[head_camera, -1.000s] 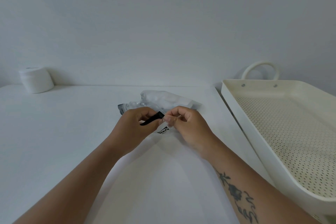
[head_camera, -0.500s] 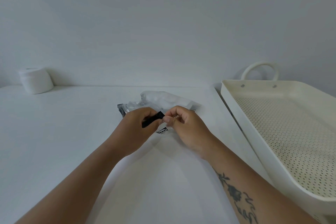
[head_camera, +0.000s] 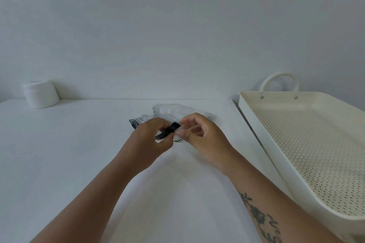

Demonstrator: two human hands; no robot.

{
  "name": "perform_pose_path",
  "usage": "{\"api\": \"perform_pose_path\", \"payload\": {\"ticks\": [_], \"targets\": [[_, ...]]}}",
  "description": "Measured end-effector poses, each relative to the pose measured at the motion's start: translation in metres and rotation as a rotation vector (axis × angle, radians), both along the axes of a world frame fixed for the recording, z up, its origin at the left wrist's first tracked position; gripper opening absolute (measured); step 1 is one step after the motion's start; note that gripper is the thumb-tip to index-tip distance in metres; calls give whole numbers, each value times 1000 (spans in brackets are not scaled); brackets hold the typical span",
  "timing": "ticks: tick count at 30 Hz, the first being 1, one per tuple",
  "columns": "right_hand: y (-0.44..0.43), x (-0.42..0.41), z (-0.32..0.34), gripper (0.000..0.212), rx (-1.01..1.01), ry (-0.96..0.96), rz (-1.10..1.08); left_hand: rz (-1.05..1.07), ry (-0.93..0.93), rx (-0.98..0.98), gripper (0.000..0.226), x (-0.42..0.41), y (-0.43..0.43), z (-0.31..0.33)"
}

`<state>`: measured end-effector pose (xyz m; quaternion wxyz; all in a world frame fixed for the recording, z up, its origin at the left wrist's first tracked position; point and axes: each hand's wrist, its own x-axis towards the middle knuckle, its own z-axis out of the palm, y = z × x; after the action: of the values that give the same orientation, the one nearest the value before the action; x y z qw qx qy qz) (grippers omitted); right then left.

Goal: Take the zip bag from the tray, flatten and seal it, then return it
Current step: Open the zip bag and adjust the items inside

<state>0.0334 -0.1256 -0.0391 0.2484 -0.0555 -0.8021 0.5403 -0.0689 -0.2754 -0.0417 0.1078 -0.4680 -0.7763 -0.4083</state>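
A clear, crumpled zip bag [head_camera: 173,111] with a black zip strip lies on the white table in the middle, beyond my hands. My left hand [head_camera: 151,138] pinches the black strip near its end. My right hand [head_camera: 199,136] pinches the clear edge of the bag right beside it, fingertips almost touching the left hand's. The bag's near part is hidden under my hands; a small printed logo shows between them. The cream perforated tray [head_camera: 262,134] with a loop handle stands to the right with nothing in it.
A white cylindrical roll [head_camera: 40,94] sits at the far left against the wall. The tray's left rim runs close beside my right forearm. The table [head_camera: 69,154] is white and bare around the bag.
My hands have shifted only slightly; the black strip end now sticks up a little more between the fingertips. The bag and tray stay where they were.
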Motion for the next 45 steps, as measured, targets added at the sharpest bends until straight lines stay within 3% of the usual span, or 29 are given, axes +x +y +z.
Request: {"api": "perform_pose_path", "payload": {"ticks": [4, 16, 25, 28, 32, 34, 37, 45], "targets": [[-4, -2, 1, 19, -48, 96, -36, 12, 40, 50, 7, 4, 3, 1], [1, 1, 8, 14, -130, 161, -137, 34, 68, 55, 20, 1, -2, 8], [10, 6, 11, 11, -163, 180, -230, 97, 148, -19, 11, -4, -7, 7], [7, 8, 7, 8, 104, 215, -306, 122, 210, -53, 10, -2, -7, 6], [-1, 6, 9, 47, 811, 213, -443, 142, 334, -90, 9, 4, -5, 9], [-8, 4, 9, 35, 964, 119, -456, 127, 388, -116, 9, 10, -1, 9], [-6, 5, 6, 7, 994, 62, -462, 129, 420, -145, 13, 15, 5, 7], [8, 5, 1, 10, 877, -8, -409, 198, 378, -169, 13, 9, 6, 1]]}}
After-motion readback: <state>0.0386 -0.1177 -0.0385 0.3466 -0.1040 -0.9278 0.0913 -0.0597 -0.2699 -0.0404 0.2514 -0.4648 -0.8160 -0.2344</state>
